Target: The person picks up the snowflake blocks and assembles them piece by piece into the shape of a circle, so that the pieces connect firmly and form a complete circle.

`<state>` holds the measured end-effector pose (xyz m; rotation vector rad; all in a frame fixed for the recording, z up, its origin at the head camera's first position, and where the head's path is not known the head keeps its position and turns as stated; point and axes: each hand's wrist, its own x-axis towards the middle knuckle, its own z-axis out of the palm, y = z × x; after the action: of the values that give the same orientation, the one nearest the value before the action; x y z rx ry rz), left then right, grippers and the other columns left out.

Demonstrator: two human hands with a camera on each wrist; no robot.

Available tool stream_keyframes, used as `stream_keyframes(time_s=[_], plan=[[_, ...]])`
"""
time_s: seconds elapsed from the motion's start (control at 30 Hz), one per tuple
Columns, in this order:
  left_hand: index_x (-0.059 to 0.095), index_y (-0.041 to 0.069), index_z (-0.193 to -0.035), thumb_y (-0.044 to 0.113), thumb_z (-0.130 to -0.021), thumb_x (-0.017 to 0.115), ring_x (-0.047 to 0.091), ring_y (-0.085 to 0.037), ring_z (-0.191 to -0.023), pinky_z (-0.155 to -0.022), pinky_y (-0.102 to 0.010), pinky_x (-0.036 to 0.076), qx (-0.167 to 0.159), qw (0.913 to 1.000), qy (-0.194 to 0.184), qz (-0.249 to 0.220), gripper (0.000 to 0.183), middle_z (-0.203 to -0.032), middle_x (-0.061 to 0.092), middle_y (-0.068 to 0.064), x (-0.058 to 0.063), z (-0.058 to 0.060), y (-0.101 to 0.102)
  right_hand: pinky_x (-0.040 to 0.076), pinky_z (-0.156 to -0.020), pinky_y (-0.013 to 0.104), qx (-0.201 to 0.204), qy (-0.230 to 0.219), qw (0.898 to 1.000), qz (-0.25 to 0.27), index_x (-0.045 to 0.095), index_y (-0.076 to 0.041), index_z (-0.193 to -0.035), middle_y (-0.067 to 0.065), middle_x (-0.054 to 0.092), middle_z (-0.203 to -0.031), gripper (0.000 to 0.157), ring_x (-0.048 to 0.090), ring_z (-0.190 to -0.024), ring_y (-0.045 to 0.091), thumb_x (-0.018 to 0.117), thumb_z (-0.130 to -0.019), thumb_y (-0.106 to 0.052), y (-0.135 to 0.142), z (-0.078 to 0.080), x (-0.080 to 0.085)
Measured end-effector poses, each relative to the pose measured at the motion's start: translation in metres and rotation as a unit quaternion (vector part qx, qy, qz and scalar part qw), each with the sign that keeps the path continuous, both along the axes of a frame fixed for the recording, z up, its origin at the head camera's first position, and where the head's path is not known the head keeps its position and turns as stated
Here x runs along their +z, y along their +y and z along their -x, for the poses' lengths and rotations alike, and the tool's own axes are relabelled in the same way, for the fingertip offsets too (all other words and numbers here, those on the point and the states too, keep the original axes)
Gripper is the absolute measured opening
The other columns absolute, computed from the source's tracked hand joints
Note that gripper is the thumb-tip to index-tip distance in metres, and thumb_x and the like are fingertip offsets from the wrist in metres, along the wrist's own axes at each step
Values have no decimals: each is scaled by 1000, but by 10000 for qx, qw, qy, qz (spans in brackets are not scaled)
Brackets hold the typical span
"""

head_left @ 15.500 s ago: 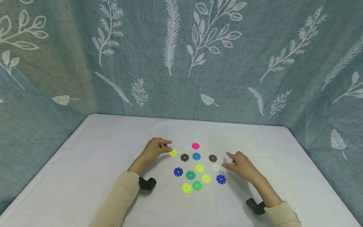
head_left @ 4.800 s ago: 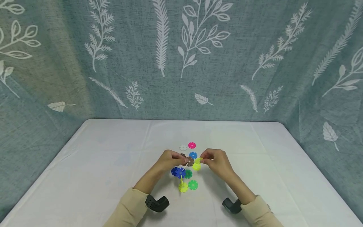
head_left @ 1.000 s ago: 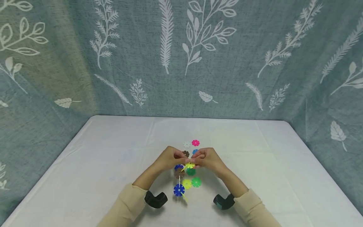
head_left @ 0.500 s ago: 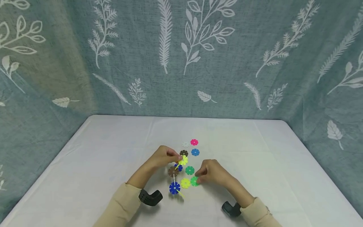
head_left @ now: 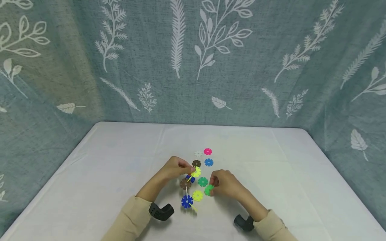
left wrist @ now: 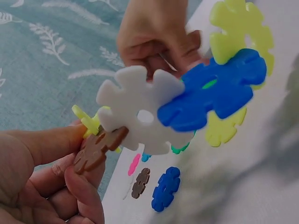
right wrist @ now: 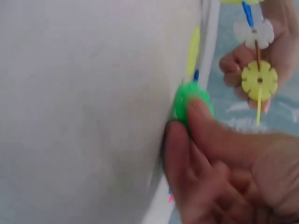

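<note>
My left hand [head_left: 174, 168] pinches one end of a chain of slotted snowflake building discs. In the left wrist view the chain runs from yellow pieces through a brown disc [left wrist: 96, 150], a white disc [left wrist: 122, 91] and a blue disc [left wrist: 219, 95] to another yellow disc [left wrist: 254, 28]. It hangs above the table toward the near side, its blue disc [head_left: 187, 201] lowest but one. My right hand [head_left: 227, 184] pinches a light green disc [head_left: 208, 190] between thumb and finger, to the right of the chain. The right wrist view shows this green disc [right wrist: 183, 99] tilted up, partly covered by the thumb.
Loose discs lie on the white table [head_left: 126, 150]: pink [head_left: 207, 151], white [head_left: 198, 153], brown [head_left: 196, 163], light blue [head_left: 208, 162], dark green [head_left: 203, 181], yellow [head_left: 197, 195] and a partly hidden dark blue [head_left: 191, 179]. A patterned curtain [head_left: 144, 67] stands behind the table.
Discs that lay apart on the table are joined in the chain. My right hand has left the chain's yellow end, moved nearer and right, and picked up the light green disc.
</note>
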<state>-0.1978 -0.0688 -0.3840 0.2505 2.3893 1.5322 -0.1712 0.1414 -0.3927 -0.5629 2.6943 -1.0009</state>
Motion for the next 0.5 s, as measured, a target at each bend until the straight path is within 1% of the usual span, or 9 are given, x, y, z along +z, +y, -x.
stream_keyframes(time_s=[0.1,0.17,0.27,0.43,0.5], plan=[[69,-4,-83,17,-82,66,60,-12,-75,-77,-33,47,-51,10000,8,-55,21,-77,70,-7,1,-2,0,43,-54,22,-700,142,9959,557,59,-4,-74,2,58,-65,16,56,-59,10,73,-70,2,1,5,0],[69,-4,-84,17,-82,66,61,-12,-75,-77,-31,47,-66,9999,3,-75,21,-77,70,-7,1,-3,1,44,-54,21,-953,392,9908,875,60,-4,-73,3,59,-66,14,59,-59,10,72,-72,2,1,8,0],[70,-3,-82,18,-82,67,59,-11,-76,-74,-28,44,46,10000,-66,-38,21,-75,69,-5,0,-4,2,46,-52,20,-1000,541,9865,1175,60,-4,-73,4,62,-70,12,62,-61,13,72,-73,1,-2,10,0],[70,0,-78,20,-80,69,55,-12,-78,-74,-29,41,341,9992,-214,38,20,-73,68,-1,-1,-4,6,48,-53,20,-1111,583,9826,1371,60,-5,-73,4,64,-70,13,64,-63,18,72,-73,0,-6,9,2],[70,0,-78,19,-80,69,57,-12,-78,-75,-30,42,392,9990,-222,27,19,-73,69,-2,-2,-4,8,48,-53,20,-1157,636,9812,1409,60,-5,-72,3,63,-70,14,64,-63,17,73,-72,0,-7,8,2]])
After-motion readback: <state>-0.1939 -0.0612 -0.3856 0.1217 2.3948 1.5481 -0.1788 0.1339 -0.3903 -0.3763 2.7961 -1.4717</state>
